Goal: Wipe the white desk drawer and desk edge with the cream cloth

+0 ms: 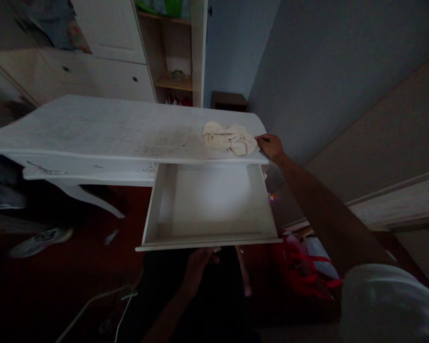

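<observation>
A white drawer (pixel 214 200) is pulled out of a white table (pixel 114 124), its pale bottom showing. Under the middle of the drawer's front edge, my left hand (pixel 199 264) has its fingers curled at a small light knob (pixel 217 249); the drawer front partly hides the grip. On the right part of the tabletop lies a crumpled cream cloth (pixel 230 138). My right hand (pixel 270 146) is at the table's right edge, its fingers closed on the cloth's right end.
Dark smudges mark the tabletop's middle. A white cabinet (pixel 110 71) with open shelves stands behind, beside a grey-blue wall. Red bags (pixel 303 267) lie on the floor at right. A shoe (pixel 41 242) and a white cable (pixel 93 300) are at left.
</observation>
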A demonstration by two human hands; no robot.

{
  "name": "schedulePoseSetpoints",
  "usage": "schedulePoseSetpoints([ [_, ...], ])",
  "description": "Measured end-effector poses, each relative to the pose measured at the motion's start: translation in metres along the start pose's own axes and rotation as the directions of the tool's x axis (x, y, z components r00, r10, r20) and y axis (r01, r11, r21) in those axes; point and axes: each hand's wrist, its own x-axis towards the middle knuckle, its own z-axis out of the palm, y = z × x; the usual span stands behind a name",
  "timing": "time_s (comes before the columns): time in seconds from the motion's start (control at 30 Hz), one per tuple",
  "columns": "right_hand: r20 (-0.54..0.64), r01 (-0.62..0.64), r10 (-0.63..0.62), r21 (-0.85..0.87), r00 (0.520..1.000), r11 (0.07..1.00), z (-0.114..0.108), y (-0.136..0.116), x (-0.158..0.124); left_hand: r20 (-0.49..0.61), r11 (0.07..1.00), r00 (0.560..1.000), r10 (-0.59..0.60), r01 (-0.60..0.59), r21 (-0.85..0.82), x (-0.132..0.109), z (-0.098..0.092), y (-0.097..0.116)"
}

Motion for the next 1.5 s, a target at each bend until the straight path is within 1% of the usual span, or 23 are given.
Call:
schedulePoseSetpoints([
  [0.13,-0.016,0.012,-0.012,0.003,1.000,1.000,0.003,0.006,0.002,-0.029,1.000,1.000,-0.003,0.002,-0.026,-0.003,0.007,0.006],
  [0.33,-0.003,0.030,-0.031,-0.029,1.000,0.999,0.001,0.008,0.002,-0.065,1.000,0.998,-0.021,0.020,-0.004,-0.005,0.010,0.019],
  [0.43,0.015,0.038,-0.038,-0.048,0.999,0.998,0.000,0.008,0.003,-0.031,0.999,0.998,-0.052,0.052,-0.009,-0.006,0.011,0.031],
  [0.63,0.014,0.036,-0.035,-0.060,0.999,0.998,0.002,0.012,0.004,0.029,0.994,0.994,-0.106,0.107,-0.026,-0.006,0.015,0.059],
  [0.77,0.005,0.049,-0.048,-0.051,0.999,0.998,0.003,0.009,0.003,0.085,0.990,0.987,-0.136,0.139,-0.027,-0.003,0.021,0.072],
  [0.93,-0.013,0.012,-0.013,-0.042,1.000,0.999,0.002,0.003,-0.001,0.071,0.988,0.987,-0.148,0.151,-0.043,0.013,0.029,0.079],
  [1.03,-0.024,0.018,-0.019,-0.034,1.000,0.999,0.002,0.002,-0.001,0.042,0.987,0.987,-0.154,0.156,-0.046,0.025,0.032,0.086],
  [1.2,-0.044,-0.003,0.004,0.017,0.999,1.000,0.002,0.002,-0.001,-0.028,0.989,0.991,-0.129,0.127,-0.072,0.051,0.034,0.100],
  [1.3,-0.059,0.008,-0.005,0.050,0.998,0.999,0.002,0.003,0.000,-0.025,0.989,0.992,-0.121,0.118,-0.090,0.067,0.037,0.107],
  [1.4,-0.055,0.010,-0.006,0.072,0.998,0.997,0.001,0.005,0.000,-0.021,0.991,0.997,-0.079,0.076,-0.106,0.081,0.040,0.114],
  [1.5,-0.049,-0.002,0.006,0.092,0.999,0.996,0.001,0.006,0.001,-0.055,0.991,0.996,-0.067,0.060,-0.121,0.096,0.042,0.120],
])
